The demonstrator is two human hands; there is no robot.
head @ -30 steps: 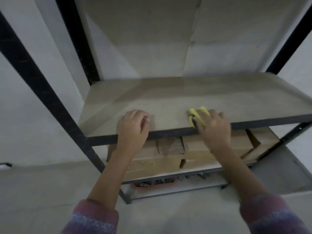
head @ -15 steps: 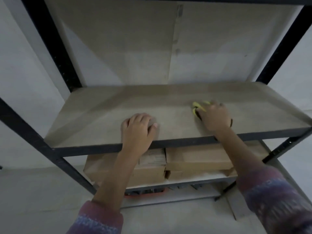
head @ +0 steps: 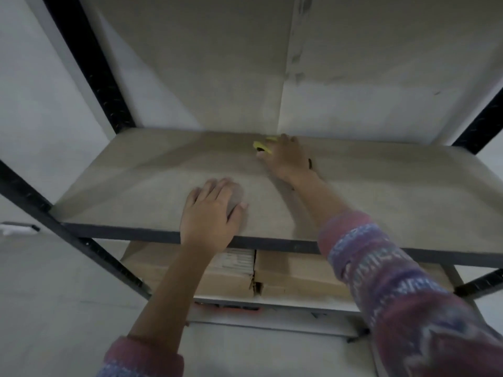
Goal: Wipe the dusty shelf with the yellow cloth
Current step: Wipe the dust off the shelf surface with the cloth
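Now the shelf [head: 381, 191], a pale board in a black metal rack [head: 89, 63], fills most of the view, bare of goods and backed by a plain wall. Beneath it, on the lower level, sit cardboard boxes [head: 294, 276] pressed side by side. Compared with a second ago, the right arm, in its patterned sleeve [head: 381, 281], has reached from the front edge of the board to its rear, so the wiping stroke has run front to back across the middle. That suggests one strip is covered while the left and right ends remain to be done; dust itself cannot be made out in this dim, blurred view. The left hand [head: 211, 216] has kept its place at the front lip, lying flat with its fingers together and holding nothing, apparently as a brace. The right hand [head: 285, 156] presses palm-down near the back edge, its fingers closed over the yellow cloth [head: 261, 147], which is bunched beneath them so that only a small yellow corner shows at the fingertips, touching the board just before the wall. A sideways pass or a return stroke toward the front seems the likely next move.
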